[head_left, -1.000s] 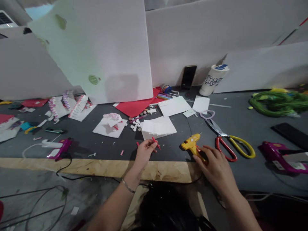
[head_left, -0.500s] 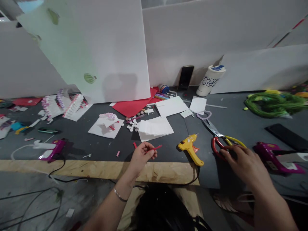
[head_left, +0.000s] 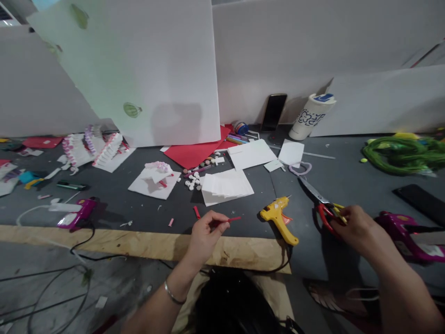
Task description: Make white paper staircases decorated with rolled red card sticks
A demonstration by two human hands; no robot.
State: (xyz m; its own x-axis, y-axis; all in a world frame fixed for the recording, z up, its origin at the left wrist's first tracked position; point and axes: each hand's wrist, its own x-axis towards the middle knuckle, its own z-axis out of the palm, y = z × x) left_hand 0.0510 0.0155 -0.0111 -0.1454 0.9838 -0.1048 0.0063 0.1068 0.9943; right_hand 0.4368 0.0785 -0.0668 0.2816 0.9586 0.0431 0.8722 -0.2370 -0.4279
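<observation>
My left hand [head_left: 207, 233] pinches a thin red strip [head_left: 235, 218] between thumb and fingers, its free end pointing right. On the right, my right hand [head_left: 356, 227] is closed around the handles of a pair of scissors [head_left: 318, 194], one handle red and one yellow, the blades narrowed together and pointing away from me. A yellow hot glue gun [head_left: 279, 217] lies on the table between my hands. Just beyond my left hand is a short red piece [head_left: 196, 212]. A stack of white paper pieces [head_left: 227, 186] lies farther back.
A small paper model [head_left: 158, 172] stands on a white square. Small white round pieces [head_left: 192, 181] lie beside it. At the back are a phone [head_left: 274, 112] and a white cup [head_left: 312, 117]. Green cord [head_left: 399, 153] and a purple power strip [head_left: 403, 234] are at right.
My right hand has taken hold of the scissors' handles, and the blades have drawn closer together. My left hand has turned slightly, so the red strip now lies nearly level.
</observation>
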